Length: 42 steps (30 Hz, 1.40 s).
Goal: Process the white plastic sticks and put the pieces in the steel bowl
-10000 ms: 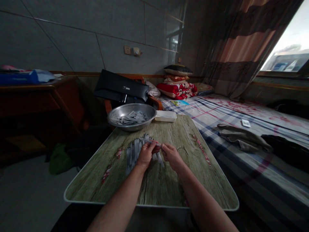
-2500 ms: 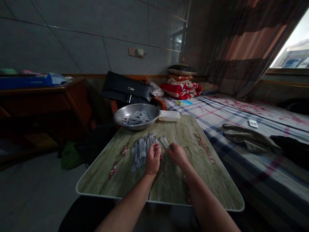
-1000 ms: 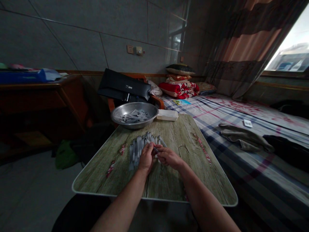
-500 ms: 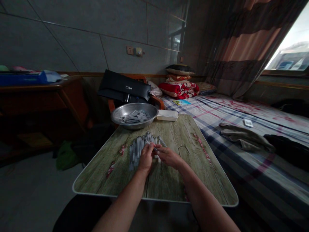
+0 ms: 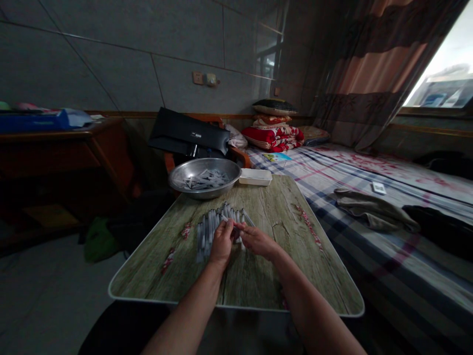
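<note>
My left hand (image 5: pixel 222 241) is closed in a pinch on a slim, pale pen-like tube (image 5: pixel 223 217), whose upper end points up and to the left. Close beside it, my right hand (image 5: pixel 257 241) has its fingers pinched together at the tube's other end, which the fingers mostly hide. A row of similar translucent tubes (image 5: pixel 207 228) with dark ends lies on the table just left of and beyond my hands. One loose tube (image 5: pixel 248 218) slants out past my right fingers. Several more lie jumbled in a steel basin (image 5: pixel 177 183) at the table's far edge.
A white plastic tray (image 5: pixel 254 181) stands right of the basin on the wood-patterned table (image 5: pixel 295 276). Behind, a black monitor-like panel (image 5: pixel 188 132) leans on a wooden chair. A bed (image 5: pixel 314 172) with clothes runs along the right; a desk (image 5: pixel 99 133) stands left.
Ten seconds ago a tube was held between both hands. Later my hands were apart, the right at loose tubes on the table. Now they are together on a tube again, nearly still over the last second.
</note>
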{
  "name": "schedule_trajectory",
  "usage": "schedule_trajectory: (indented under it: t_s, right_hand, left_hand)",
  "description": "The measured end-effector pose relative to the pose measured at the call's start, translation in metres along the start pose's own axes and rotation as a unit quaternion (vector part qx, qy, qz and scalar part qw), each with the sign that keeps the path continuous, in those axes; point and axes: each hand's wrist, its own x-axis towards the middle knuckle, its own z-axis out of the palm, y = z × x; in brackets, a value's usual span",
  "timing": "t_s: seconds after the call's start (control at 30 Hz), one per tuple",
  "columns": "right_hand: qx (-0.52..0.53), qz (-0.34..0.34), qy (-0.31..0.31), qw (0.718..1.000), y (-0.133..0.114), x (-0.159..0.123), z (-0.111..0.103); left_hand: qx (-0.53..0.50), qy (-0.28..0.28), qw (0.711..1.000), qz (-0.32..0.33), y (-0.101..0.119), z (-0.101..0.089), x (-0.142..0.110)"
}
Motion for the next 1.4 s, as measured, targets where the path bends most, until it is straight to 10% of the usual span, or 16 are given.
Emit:
schedule_trajectory:
  t_s: [0.23, 0.4, 0.63, 0.83, 1.1, 1.4]
  right_hand:
    - [0.023, 0.005, -0.031, 0.999, -0.019, -0.010, 0.002]
    - [0.016, 0.036, 0.070, 0.997, -0.020, -0.007, -0.011]
    - [0.141, 0.012, 0.195, 0.970, -0.017, -0.002, -0.011]
    - [0.052, 0.049, 0.152, 0.986, -0.017, -0.003, -0.010]
    - [0.064, 0.071, 0.168, 0.981, -0.013, -0.001, -0.009]
    - [0.027, 0.051, 0.279, 0.959, -0.009, 0.001, -0.014]
  left_hand:
    - [-0.080, 0.040, 0.996, -0.026, 0.007, 0.001, 0.000]
    - [-0.123, 0.036, 0.990, -0.056, 0.012, 0.000, -0.001]
    - [-0.109, -0.165, 0.951, -0.239, 0.017, -0.001, -0.012]
    - [-0.140, -0.238, 0.909, -0.311, 0.009, -0.012, -0.008]
    - [-0.175, -0.176, 0.921, -0.300, 0.012, -0.008, -0.009]
    - [-0.051, -0.076, 0.988, -0.124, 0.006, 0.006, -0.012]
